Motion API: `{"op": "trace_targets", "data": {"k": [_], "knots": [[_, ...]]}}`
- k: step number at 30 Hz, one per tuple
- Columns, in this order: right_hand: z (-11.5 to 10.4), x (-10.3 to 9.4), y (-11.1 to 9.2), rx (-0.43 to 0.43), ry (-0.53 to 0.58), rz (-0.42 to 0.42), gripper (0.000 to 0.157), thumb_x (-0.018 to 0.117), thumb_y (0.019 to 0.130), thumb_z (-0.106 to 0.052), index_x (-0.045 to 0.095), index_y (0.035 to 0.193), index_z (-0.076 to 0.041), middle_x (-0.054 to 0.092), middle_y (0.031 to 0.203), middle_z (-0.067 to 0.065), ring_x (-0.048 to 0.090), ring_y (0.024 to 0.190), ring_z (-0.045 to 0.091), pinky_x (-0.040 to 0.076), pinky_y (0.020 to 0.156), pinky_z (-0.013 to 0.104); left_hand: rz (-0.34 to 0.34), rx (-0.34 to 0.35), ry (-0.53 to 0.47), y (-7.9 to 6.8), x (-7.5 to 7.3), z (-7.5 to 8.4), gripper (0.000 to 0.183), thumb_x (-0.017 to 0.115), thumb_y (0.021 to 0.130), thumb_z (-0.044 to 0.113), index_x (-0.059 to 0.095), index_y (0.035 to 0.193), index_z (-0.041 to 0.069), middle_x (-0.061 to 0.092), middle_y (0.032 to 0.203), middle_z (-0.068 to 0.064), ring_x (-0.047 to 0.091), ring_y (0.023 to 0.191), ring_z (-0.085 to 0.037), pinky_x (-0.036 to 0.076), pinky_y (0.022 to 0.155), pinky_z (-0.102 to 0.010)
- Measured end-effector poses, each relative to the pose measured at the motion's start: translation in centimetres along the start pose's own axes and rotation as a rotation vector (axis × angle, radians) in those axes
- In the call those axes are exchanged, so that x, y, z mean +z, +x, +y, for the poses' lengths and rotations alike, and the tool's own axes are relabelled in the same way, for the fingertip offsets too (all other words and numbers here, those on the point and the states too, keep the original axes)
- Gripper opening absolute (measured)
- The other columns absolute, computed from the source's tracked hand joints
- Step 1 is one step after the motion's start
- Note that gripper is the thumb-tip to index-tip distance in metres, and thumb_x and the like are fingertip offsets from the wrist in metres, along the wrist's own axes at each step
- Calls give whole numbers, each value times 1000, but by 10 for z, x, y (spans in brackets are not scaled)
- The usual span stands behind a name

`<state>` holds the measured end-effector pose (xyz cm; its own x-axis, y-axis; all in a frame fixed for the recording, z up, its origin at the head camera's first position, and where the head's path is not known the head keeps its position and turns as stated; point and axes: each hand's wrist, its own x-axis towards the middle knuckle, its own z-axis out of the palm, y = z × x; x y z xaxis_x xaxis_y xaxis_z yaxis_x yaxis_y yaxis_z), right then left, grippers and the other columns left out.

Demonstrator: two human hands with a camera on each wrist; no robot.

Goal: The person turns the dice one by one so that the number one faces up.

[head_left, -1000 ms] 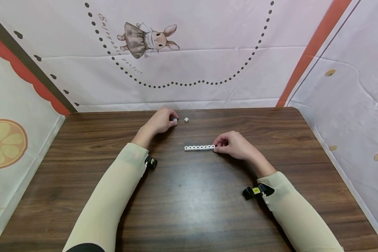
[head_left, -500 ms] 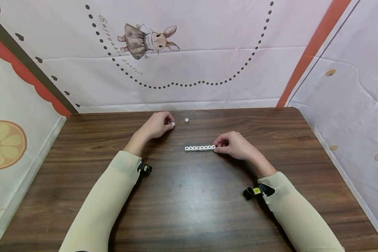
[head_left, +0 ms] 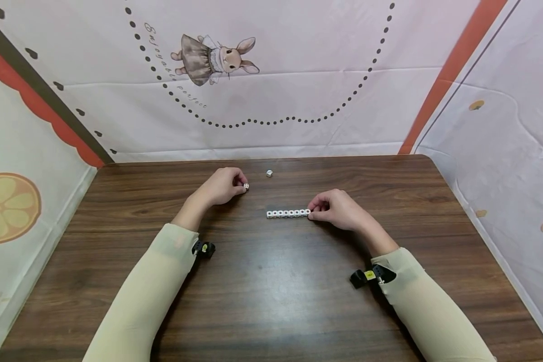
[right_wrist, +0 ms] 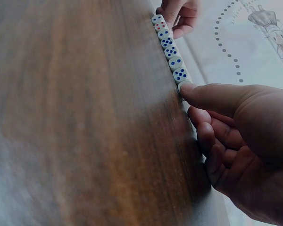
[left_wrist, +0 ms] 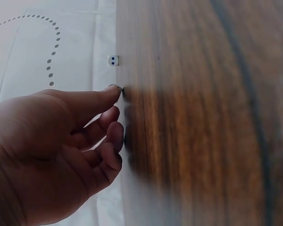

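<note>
Between thumb and fingers, my left hand [head_left: 222, 186] pinches a white die [head_left: 246, 186] close to the tabletop in the head view. In the left wrist view the thumb of that hand [left_wrist: 61, 141] hides most of it. A second loose die [head_left: 269, 173] sits behind and to the right, showing two blue pips in the left wrist view. Nearer the middle, a straight row of several white dice [head_left: 286, 213] lies on the table. My right hand [head_left: 337, 208] holds the end die at the row's right; its thumb covers part of that die in the right wrist view.
The brown wooden table [head_left: 262, 301] ends at a pale printed cloth [head_left: 298, 100] with a rabbit picture, which hangs behind it and along both sides. A black wrist camera sits on each sleeve.
My left hand has drawn the die back from the table's far edge, toward me and slightly left, away from the other loose die. My right hand and the row have stayed in place.
</note>
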<state>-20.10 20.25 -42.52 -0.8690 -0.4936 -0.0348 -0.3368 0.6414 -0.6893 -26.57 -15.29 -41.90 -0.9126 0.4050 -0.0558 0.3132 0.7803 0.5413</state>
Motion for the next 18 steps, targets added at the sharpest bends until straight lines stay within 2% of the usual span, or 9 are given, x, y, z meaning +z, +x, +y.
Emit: {"op": "trace_targets", "data": {"k": [9,18], "knots": [[0,0,0,2,4,-2,9,83,95,-20,79,100,-14,70,84,-7,62,80,15,50,75,36,-12,-2,18,-3,-1,-1,10,76,97,9,70,104,5,69,95,-7,63,90,-23,49,87,-41],[1,0,0,2,5,-3,9,83,95,-20,79,100,-14,70,84,-7,61,80,16,50,75,37,4,20,26,-1,-1,1,25,81,93,10,69,114,4,63,97,-10,58,91,-26,46,89,-44]]}}
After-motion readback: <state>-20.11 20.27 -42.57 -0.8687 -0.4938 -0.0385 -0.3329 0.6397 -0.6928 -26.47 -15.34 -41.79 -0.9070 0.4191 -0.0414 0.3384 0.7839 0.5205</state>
